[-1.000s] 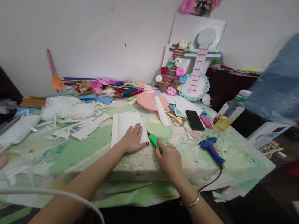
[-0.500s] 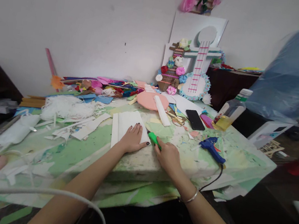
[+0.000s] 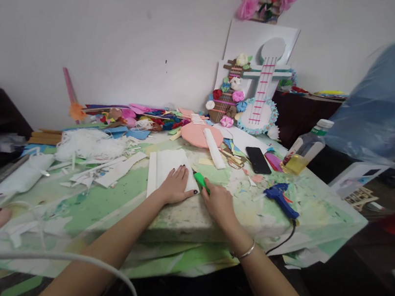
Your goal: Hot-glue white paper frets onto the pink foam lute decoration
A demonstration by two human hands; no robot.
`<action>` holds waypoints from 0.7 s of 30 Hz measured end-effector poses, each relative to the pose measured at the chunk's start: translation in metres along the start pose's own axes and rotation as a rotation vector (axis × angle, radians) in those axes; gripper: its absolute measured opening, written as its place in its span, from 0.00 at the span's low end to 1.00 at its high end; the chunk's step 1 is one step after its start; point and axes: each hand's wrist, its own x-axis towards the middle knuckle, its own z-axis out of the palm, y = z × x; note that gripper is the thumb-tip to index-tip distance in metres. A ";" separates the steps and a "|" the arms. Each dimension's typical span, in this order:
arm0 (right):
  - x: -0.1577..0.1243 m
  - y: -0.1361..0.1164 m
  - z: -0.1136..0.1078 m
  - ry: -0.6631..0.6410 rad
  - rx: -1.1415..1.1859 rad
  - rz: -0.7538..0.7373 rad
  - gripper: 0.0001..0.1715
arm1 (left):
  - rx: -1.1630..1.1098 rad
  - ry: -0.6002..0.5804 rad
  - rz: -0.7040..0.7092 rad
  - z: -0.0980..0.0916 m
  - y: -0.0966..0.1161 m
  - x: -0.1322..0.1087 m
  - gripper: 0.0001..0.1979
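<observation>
My left hand (image 3: 176, 186) lies flat with its fingers stretched out, pressing on a white sheet (image 3: 168, 161), perhaps foam or card. The sheet rests on the table near its front edge, with a narrow white strip along its left side. Beside the sheet's right edge, my right hand (image 3: 219, 201) is closed around a green utility knife (image 3: 201, 181). The knife's dark tip points away from me and meets the sheet's edge; its blade is too small to make out.
A blue glue gun (image 3: 282, 199) with a cord lies to the right. Behind are a black phone (image 3: 258, 160), a bottle (image 3: 304, 149) of yellow liquid and a pink paper disc (image 3: 199, 134). White scraps (image 3: 120, 171) cover the left. A white cable (image 3: 91, 262) crosses in front.
The knife and my right hand have shifted slightly away from me along the sheet's right edge. My left hand stays flat on the sheet. The view has tilted a little.
</observation>
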 end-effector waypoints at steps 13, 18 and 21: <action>-0.002 0.004 -0.002 0.000 0.047 0.011 0.23 | -0.027 -0.007 -0.033 -0.028 -0.025 0.031 0.19; -0.003 0.005 0.000 -0.002 0.065 0.016 0.24 | 0.011 0.128 -0.106 -0.016 -0.026 0.037 0.22; -0.003 0.006 0.000 0.003 0.081 0.013 0.24 | 0.009 0.105 -0.140 -0.003 -0.028 0.035 0.25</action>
